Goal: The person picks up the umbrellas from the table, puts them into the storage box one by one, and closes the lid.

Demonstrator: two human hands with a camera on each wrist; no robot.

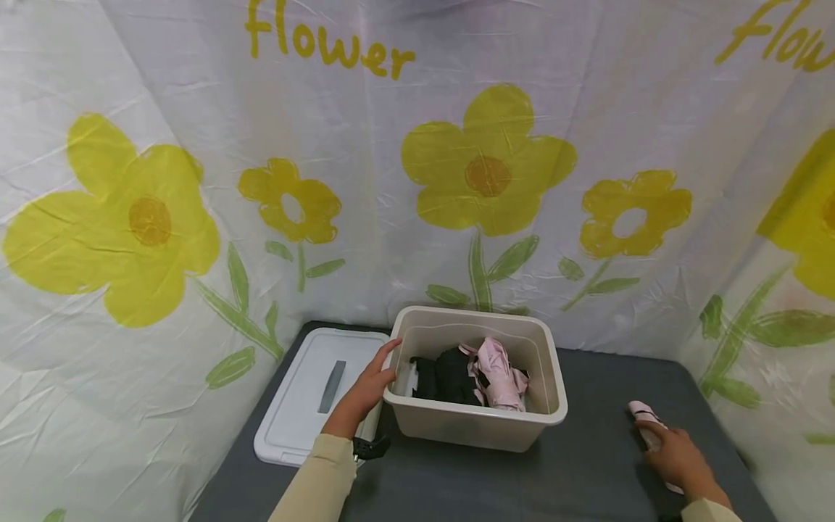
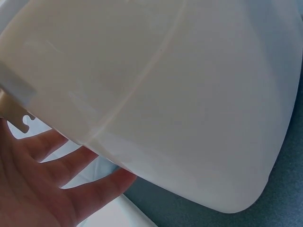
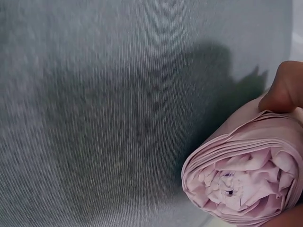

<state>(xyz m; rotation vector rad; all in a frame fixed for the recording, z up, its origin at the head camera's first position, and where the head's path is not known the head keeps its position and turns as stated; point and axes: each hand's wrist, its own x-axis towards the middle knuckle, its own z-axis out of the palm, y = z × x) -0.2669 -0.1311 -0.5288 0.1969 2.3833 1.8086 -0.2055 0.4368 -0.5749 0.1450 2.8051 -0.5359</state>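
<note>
A beige plastic bin [image 1: 470, 428] stands on the dark table, with black fabric bundles [image 1: 450, 377] and a pink fabric bundle [image 1: 501, 373] inside. My left hand [image 1: 362, 388] touches the bin's left side near the rim. In the left wrist view its fingers [image 2: 102, 189] are extended against the bin's wall. At the right side of the table, my right hand [image 1: 681, 457] grips a rolled pink umbrella [image 1: 642, 412] that has a dark band. The right wrist view shows the gathered fabric at the umbrella's end [image 3: 232, 189], with the thumb [image 3: 284, 87] pressed on its side.
A white lid [image 1: 300, 399] with a grey handle [image 1: 332, 386] lies left of the bin. The dark grey tabletop [image 1: 587, 471] extends between the bin and my right hand. Behind the table hangs a white curtain [image 1: 378, 217] printed with yellow flowers.
</note>
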